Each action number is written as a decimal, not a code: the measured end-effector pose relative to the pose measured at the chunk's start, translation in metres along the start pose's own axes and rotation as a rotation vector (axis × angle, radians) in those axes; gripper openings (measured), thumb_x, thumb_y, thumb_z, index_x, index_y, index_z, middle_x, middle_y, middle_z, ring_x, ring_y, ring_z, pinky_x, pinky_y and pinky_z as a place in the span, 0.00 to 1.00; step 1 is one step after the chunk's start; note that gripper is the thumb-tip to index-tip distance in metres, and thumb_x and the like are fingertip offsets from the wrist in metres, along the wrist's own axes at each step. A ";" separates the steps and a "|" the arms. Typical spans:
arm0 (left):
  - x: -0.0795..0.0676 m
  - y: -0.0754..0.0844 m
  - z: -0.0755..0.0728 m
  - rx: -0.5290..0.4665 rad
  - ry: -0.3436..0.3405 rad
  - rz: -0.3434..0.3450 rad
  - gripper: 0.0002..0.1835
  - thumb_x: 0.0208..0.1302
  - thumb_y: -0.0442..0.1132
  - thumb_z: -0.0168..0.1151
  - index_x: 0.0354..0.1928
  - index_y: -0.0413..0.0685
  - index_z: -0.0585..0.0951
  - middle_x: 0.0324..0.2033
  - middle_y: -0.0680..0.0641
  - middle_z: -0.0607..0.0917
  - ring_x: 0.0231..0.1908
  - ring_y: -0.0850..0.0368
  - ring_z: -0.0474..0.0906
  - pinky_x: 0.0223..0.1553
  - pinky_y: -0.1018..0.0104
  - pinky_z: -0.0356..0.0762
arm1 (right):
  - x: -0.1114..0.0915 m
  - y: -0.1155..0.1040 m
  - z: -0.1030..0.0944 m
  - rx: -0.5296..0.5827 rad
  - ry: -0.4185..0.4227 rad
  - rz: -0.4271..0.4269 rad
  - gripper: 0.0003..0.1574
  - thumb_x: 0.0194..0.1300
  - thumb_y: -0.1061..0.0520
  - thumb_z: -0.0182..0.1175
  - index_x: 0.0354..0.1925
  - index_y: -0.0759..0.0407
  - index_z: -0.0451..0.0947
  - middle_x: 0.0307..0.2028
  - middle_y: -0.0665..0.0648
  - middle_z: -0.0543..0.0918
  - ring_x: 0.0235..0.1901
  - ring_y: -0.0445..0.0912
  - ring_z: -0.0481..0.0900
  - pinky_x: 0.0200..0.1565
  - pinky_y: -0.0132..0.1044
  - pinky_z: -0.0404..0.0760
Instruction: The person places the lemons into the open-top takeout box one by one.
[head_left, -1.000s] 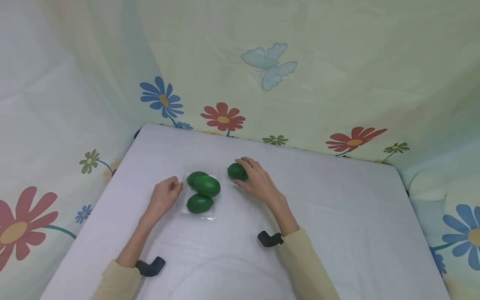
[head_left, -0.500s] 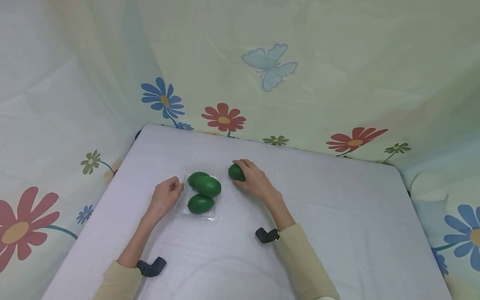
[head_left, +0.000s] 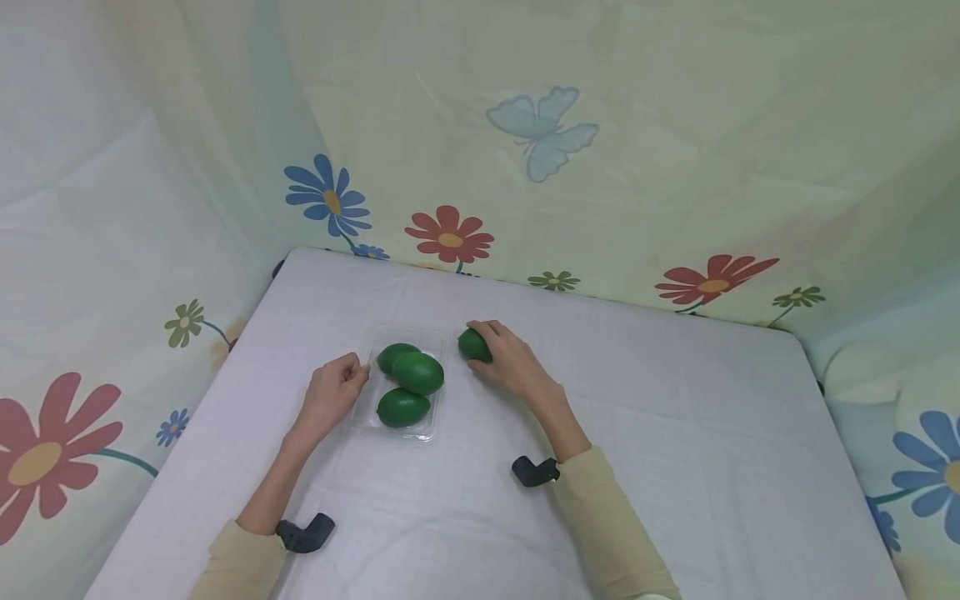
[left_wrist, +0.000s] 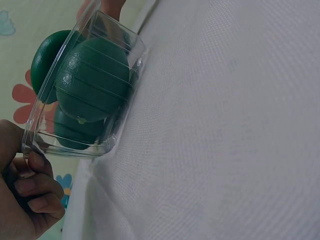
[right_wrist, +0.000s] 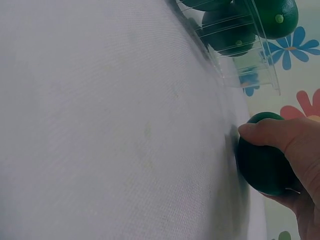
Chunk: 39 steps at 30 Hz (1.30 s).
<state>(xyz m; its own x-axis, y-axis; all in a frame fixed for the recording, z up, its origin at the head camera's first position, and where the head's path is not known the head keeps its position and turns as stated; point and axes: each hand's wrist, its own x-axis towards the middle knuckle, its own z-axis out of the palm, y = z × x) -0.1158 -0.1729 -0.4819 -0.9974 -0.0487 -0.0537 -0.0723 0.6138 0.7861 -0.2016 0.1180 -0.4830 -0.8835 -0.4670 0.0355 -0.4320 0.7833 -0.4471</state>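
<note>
A clear plastic box (head_left: 429, 429) lies on the white table with three green fruits, which look like limes (head_left: 402, 407), inside; one of them sits on top of the others. My left hand (head_left: 332, 387) pinches the box's left rim between thumb and curled fingers, as the left wrist view shows. To the right of the box, my right hand (head_left: 512, 358) grips another green lime (right_wrist: 265, 162), thumb on one side and fingers on the other. That lime is at the tabletop, just apart from the box; the palm covers part of it.
The white-covered table (head_left: 675, 467) ends at a back edge against a curtain (head_left: 637, 167) printed with flowers and a butterfly. A dark wrist camera (head_left: 306, 533) is strapped on the left wrist, another dark camera (head_left: 536, 472) on the right.
My right hand has closed further round the lone lime, its fingers reaching a little more over it. The left hand and the box have stayed in place.
</note>
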 end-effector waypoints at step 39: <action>-0.001 0.000 0.001 -0.016 0.007 0.001 0.15 0.69 0.38 0.54 0.22 0.46 0.67 0.14 0.53 0.65 0.17 0.58 0.61 0.18 0.70 0.59 | -0.027 -0.020 -0.024 -0.017 0.109 -0.109 0.42 0.56 0.55 0.71 0.66 0.49 0.65 0.59 0.57 0.75 0.57 0.52 0.77 0.56 0.47 0.79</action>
<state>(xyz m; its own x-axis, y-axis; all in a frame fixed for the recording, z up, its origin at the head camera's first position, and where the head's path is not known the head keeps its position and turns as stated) -0.1144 -0.1723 -0.4820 -0.9974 -0.0538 -0.0484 -0.0711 0.6009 0.7962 -0.1734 0.1248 -0.4530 -0.8455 -0.5028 0.1797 -0.5281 0.7378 -0.4204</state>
